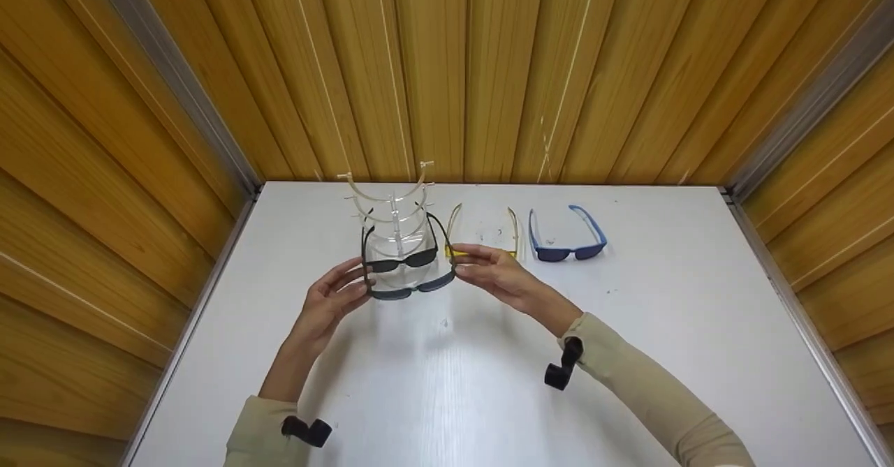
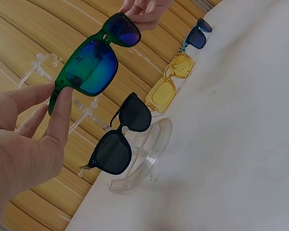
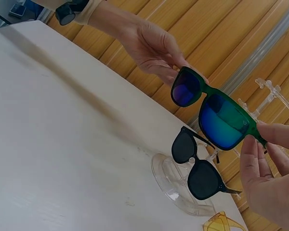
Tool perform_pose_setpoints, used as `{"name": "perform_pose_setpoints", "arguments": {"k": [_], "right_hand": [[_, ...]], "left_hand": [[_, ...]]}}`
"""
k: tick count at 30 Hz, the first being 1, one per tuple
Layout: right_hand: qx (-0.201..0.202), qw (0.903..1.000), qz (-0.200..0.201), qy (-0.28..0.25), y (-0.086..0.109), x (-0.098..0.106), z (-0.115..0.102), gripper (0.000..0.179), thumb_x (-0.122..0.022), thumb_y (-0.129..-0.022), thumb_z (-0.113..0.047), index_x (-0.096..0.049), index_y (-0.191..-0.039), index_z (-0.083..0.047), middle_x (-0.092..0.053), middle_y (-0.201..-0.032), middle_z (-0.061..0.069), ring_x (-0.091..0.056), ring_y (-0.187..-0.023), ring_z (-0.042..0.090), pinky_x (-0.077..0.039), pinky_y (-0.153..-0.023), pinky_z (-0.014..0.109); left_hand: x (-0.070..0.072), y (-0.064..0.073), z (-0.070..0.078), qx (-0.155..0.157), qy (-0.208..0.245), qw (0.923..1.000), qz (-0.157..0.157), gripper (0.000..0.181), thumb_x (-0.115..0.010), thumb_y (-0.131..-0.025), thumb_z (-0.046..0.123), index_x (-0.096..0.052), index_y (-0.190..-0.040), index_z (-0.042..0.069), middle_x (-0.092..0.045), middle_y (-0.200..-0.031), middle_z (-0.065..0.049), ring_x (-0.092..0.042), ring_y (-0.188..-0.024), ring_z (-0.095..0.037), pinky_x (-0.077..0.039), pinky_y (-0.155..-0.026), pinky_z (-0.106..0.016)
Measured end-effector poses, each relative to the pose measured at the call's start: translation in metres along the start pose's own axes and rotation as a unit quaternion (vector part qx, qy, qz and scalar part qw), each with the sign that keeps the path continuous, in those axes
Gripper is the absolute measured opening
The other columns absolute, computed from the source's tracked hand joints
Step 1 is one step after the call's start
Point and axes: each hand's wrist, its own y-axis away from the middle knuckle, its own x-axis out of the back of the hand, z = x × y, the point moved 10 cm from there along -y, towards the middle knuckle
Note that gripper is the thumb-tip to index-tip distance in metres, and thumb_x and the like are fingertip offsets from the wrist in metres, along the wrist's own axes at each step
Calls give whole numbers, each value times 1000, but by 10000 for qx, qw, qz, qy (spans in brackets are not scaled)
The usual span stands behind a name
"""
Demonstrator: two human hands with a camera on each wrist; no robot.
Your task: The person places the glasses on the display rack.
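Green-framed sunglasses [image 2: 92, 67] with blue mirrored lenses are held up between both hands, in front of a clear display stand [image 1: 396, 219]. My left hand [image 1: 334, 301] pinches one temple close to its hinge. On the other side my right hand [image 1: 504, 277] pinches the opposite temple between thumb and fingers. Black sunglasses [image 3: 197, 166] sit on a low tier of the stand, just behind and below the green pair in the head view. The stand's upper curved arms hold nothing. Its round clear base [image 2: 159, 144] rests on the table.
Yellow glasses [image 2: 169, 84] stand with temples unfolded right of the stand, partly behind my right hand in the head view. Blue sunglasses [image 1: 569, 252] lie farther right on the white table [image 1: 663, 278]. A yellow wood-slat wall [image 1: 503, 69] rises behind the table's back edge.
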Motion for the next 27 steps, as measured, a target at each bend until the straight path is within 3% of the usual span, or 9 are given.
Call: {"name": "perform_pose_setpoints", "arguments": {"k": [8,13,18,24,27], "right_hand": [[83,9999,128,-77,-14,-4,3,56,-61,-95,9,-43,-148,10,-66,-121,7,-68,-106,10,-56,-100,23],[134,9990,360,-238,-21,-3,7,54,-61,-95,11,-45,-146,11,-65,-125,12,-68,-106,11,-57,-98,22],[162,9981,587,-59,-24,-4,5,52,-63,-94,8,-49,-144,9,-64,-133,18,-68,-109,13,-57,-99,24],[155,9940,1041,305,-28,-1,-2,48,-65,-95,4,-54,-142,6,-59,-142,23,-68,-104,10,-53,-110,37],[185,9921,1166,416,-32,-2,-4,47,-64,-96,3,-55,-141,7,-56,-145,26,-68,-105,10,-52,-110,36]], "left_hand": [[9,-7,5,-43,-15,9999,160,53,-67,-94,-5,-52,-145,0,-65,-136,-11,-71,-112,-16,-58,-101,-33],[12,-10,8,-61,-103,9999,117,54,-66,-95,-4,-50,-147,-1,-58,-145,-18,-70,-112,-12,-57,-103,-32],[12,-13,13,-84,-218,9997,-71,56,-66,-95,-3,-48,-148,0,-46,-154,-22,-68,-117,-13,-54,-107,-30],[11,-22,18,-93,-264,9996,-98,58,-67,-94,-3,-47,-149,1,-48,-153,-20,-66,-118,-13,-53,-108,-30],[12,-27,21,-121,-274,9995,-51,58,-67,-95,-4,-48,-149,1,-49,-151,-18,-66,-118,-14,-52,-109,-30]]}}
